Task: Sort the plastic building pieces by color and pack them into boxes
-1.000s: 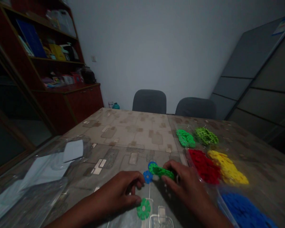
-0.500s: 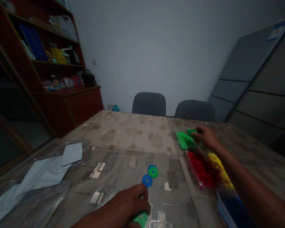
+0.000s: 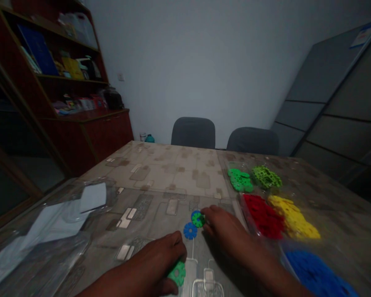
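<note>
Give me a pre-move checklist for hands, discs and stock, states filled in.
1. Left hand at the nearest green notched plastic disc: ok.
2. Left pinch secure: cannot tell, contact partly hidden.
3. Right hand at the far green notched plastic disc, backed by blue: ok.
4. Right pinch: cannot tell, fingertips blurred.
5. Separate blue notched plastic disc uncovered: ok.
6. Red plastic pieces available: ok.

Two grey chairs — behind them, a pale wall
</note>
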Available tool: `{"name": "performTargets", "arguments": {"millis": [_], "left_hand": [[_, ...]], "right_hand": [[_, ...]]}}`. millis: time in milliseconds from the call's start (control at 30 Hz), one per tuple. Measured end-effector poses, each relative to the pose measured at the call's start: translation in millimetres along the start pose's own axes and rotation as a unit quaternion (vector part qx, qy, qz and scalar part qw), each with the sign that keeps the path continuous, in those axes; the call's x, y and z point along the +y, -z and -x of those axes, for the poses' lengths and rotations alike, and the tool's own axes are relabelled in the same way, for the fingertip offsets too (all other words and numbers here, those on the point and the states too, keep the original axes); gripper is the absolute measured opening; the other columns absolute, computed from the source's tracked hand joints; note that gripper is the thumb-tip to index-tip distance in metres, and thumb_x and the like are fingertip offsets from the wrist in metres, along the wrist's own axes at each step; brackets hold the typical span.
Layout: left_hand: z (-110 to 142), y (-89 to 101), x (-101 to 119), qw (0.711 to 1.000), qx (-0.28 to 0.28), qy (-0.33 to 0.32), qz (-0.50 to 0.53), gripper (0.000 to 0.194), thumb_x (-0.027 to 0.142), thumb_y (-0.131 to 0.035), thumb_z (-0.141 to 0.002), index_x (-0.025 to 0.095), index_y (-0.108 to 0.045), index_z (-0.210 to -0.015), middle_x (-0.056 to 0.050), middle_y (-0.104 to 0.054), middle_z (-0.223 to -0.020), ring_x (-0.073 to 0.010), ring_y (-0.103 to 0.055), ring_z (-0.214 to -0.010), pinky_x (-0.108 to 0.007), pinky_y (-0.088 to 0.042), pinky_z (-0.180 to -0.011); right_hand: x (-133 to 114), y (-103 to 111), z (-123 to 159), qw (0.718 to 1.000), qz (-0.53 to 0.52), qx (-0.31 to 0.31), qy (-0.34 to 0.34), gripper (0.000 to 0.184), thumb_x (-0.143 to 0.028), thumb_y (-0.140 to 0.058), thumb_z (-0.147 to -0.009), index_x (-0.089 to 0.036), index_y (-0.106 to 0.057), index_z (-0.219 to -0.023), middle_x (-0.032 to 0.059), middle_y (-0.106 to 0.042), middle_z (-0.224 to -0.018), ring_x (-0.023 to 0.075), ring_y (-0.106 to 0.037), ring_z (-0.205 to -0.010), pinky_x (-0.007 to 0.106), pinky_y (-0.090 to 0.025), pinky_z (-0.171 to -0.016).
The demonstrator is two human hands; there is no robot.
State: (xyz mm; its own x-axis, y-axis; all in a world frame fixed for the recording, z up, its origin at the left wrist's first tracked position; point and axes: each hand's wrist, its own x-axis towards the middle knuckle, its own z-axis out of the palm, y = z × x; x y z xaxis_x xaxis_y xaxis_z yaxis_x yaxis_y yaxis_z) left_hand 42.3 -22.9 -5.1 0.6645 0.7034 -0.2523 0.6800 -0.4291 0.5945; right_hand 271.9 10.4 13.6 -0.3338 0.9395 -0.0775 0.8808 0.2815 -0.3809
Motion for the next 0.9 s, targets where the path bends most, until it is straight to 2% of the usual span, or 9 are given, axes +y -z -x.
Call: {"name": "performTargets", "arguments": {"millis": [100,267,400,500,633,700,800,900], "left_hand": [[-1,-0.3,-3,1.000,-0.009,0.016,0.003,0.043,0.016,-0.082,-0.073,0.025,-0.055,-0.105,-0.001,-0.060,-0.118,-0.0249,-0.057,-0.106,-0.035,-0.045,-0.088],[-4,0.1,-7,1.000,0.010,0.011,0.008,0.036,0.019,-0.079,-0.074,0.025,-0.052,-0.098,0.002,-0.062,-0.107,-0.0225,-0.059,-0.098,-0.030,-0.042,-0.079],[-7,0.1,-9,0.999,0.034,0.005,0.011,0.018,0.013,-0.064,-0.080,0.024,-0.053,-0.090,0.001,-0.064,-0.098,-0.0203,-0.060,-0.090,-0.029,-0.042,-0.076],[-8,-1.0,-9,0.998,0.053,0.013,0.029,0.016,0.012,-0.059,-0.080,0.023,-0.058,-0.092,-0.001,-0.066,-0.100,-0.0216,-0.061,-0.095,-0.030,-0.044,-0.082],[-9,-4.3,-13,0.993,0.093,0.017,0.076,0.032,0.012,-0.055,-0.083,0.026,-0.064,-0.111,-0.003,-0.068,-0.116,-0.0237,-0.059,-0.110,-0.035,-0.044,-0.098],[-10,-7.6,-17,0.989,0.106,0.009,0.100,0.047,0.011,-0.056,-0.081,0.029,-0.061,-0.124,-0.004,-0.066,-0.128,-0.0250,-0.057,-0.118,-0.040,-0.040,-0.105],[-13,-15.2,-24,0.985,0.106,0.015,0.136,0.067,0.010,-0.058,-0.078,0.030,-0.050,-0.142,-0.005,-0.069,-0.121,-0.0236,-0.062,-0.106,-0.038,-0.047,-0.096],[-15,-23.6,-26,0.979,0.107,0.013,0.174,0.069,0.012,-0.053,-0.085,0.030,-0.040,-0.150,-0.003,-0.071,-0.100,-0.0186,-0.065,-0.084,-0.031,-0.052,-0.079]], "right_hand": [[-14,-17,-4,1.000,0.005,-0.014,-0.023,0.035,-0.014,-0.063,-0.085,-0.016,-0.066,-0.119,0.0171,-0.065,-0.120,0.0327,-0.065,-0.109,0.040,-0.049,-0.089],[-5,-21,-3,0.998,-0.034,-0.013,-0.042,0.038,-0.012,-0.068,-0.079,-0.013,-0.061,-0.116,0.0203,-0.060,-0.125,0.0355,-0.058,-0.116,0.043,-0.044,-0.095],[9,-22,6,0.992,-0.118,-0.027,-0.028,0.035,-0.010,-0.072,-0.070,-0.018,-0.057,-0.100,0.0093,-0.067,-0.106,0.0262,-0.062,-0.097,0.033,-0.044,-0.083],[14,-24,12,0.981,-0.193,-0.033,-0.010,0.035,-0.004,-0.068,-0.065,-0.022,-0.053,-0.090,-0.0009,-0.065,-0.089,0.0181,-0.060,-0.083,0.025,-0.042,-0.072],[7,-32,21,0.961,-0.276,-0.037,0.004,0.025,-0.002,-0.056,-0.068,-0.022,-0.052,-0.083,-0.0070,-0.052,-0.072,0.0124,-0.052,-0.068,0.021,-0.036,-0.060],[0,-39,26,0.936,-0.349,-0.037,0.007,0.025,-0.003,-0.054,-0.068,-0.022,-0.054,-0.085,-0.0083,-0.047,-0.069,0.0111,-0.047,-0.063,0.021,-0.033,-0.057],[-10,-49,30,0.904,-0.426,-0.026,0.013,0.028,-0.005,-0.055,-0.066,-0.021,-0.057,-0.090,-0.0088,-0.048,-0.068,0.0109,-0.046,-0.061,0.021,-0.032,-0.055],[-15,-57,29,0.919,-0.395,-0.006,0.014,0.029,-0.005,-0.057,-0.066,-0.021,-0.058,-0.091,-0.0085,-0.049,-0.067,0.0120,-0.048,-0.061,0.022,-0.033,-0.056]]}}
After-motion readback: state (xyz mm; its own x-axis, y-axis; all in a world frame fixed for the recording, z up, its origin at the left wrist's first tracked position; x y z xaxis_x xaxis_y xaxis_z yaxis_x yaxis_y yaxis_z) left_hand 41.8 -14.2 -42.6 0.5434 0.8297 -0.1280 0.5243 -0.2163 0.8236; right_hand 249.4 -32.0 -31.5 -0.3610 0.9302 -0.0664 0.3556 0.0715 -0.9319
